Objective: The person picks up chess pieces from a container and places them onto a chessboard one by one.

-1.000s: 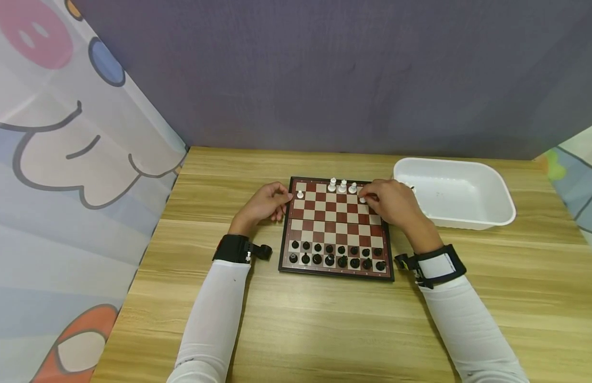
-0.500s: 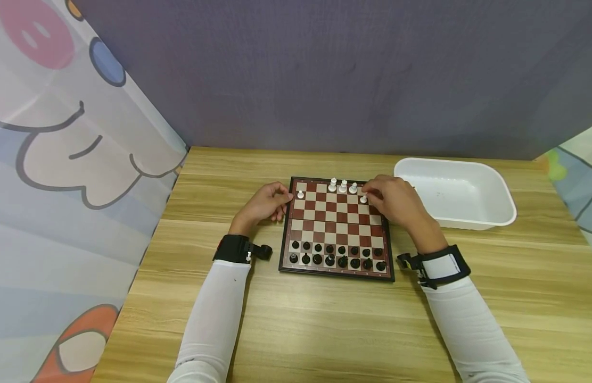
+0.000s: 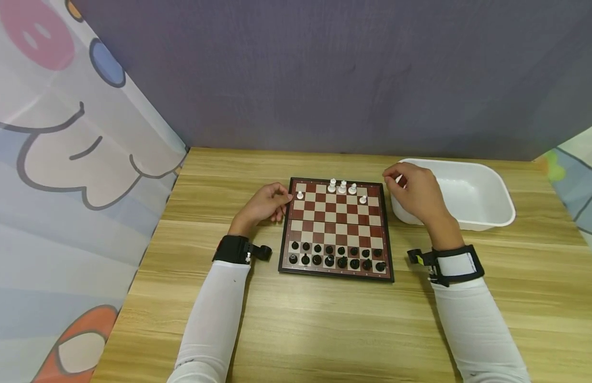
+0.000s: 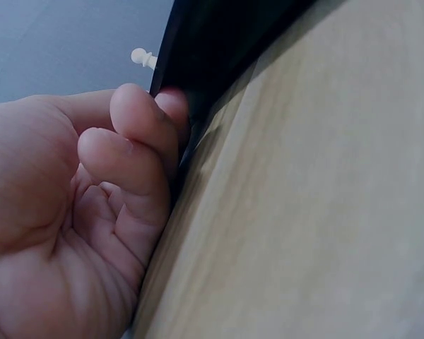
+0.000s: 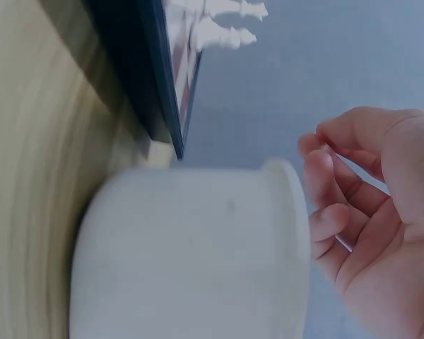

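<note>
A folding chessboard [image 3: 329, 213] lies on the table, with two rows of black chess pieces [image 3: 329, 259] along its near side. At its far side stand three taller white pieces [image 3: 342, 187], and single white pawns [image 3: 300, 196] are near both far corners. My left hand [image 3: 267, 202] grips the board's left edge between thumb and fingers; the left wrist view shows its curled fingers [image 4: 127, 162] against the black rim. Above the left rim of a white plastic tub [image 3: 473, 221], my right hand [image 3: 418, 191] hovers with loosely bent fingers. Nothing shows between them in the right wrist view.
The tub stands right of the board on the wooden table [image 3: 325, 324]. A grey partition [image 3: 325, 80] rises behind the table's far edge. A printed cartoon curtain [image 3: 85, 159] hangs along the left side.
My right hand has let go of the white pawn near the far right corner and moved right, over the tub's left rim. My left hand stays at the board's edge.
</note>
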{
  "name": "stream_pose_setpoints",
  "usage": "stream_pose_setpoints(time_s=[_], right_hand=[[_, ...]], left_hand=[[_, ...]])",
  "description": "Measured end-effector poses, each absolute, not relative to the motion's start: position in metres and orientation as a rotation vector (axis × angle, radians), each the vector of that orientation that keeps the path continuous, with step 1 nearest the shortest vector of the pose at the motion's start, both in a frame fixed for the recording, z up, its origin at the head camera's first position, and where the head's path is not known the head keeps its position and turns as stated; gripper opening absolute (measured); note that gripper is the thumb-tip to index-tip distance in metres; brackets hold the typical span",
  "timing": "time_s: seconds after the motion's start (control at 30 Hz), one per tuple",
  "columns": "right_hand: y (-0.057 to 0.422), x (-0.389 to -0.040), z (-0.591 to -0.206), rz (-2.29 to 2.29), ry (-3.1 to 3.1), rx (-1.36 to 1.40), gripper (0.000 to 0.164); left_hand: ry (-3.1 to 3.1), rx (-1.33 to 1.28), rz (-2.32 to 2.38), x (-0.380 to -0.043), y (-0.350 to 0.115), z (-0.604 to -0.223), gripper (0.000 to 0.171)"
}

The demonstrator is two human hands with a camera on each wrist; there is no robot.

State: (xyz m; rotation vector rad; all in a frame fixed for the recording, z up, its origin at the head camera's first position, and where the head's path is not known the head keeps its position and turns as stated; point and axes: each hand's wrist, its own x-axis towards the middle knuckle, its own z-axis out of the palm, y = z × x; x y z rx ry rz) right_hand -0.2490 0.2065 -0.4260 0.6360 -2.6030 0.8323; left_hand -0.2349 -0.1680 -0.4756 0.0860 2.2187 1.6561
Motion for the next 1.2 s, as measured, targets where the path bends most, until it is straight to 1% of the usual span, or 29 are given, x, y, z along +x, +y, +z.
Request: stream_pose_setpoints(time_s=[0.37, 0.6, 1.2], right_hand=[[0.233, -0.254, -0.420, 0.861, -2.586, 0.410, 0.015], [0.244, -0.256, -0.421, 0.855, -2.656, 0.337, 0.016], [0.257, -0.265, -0.435, 0.695, -2.948, 0.389, 0.019]], left_hand=[[2.228, 0.068, 1.644, -0.233, -0.168, -0.475, 0.016], [2.230, 0.078, 1.650, -0.234, -0.169, -0.477, 0.016], [2.221, 0.073, 1.647, -0.233, -0.169, -0.477, 0.018]])
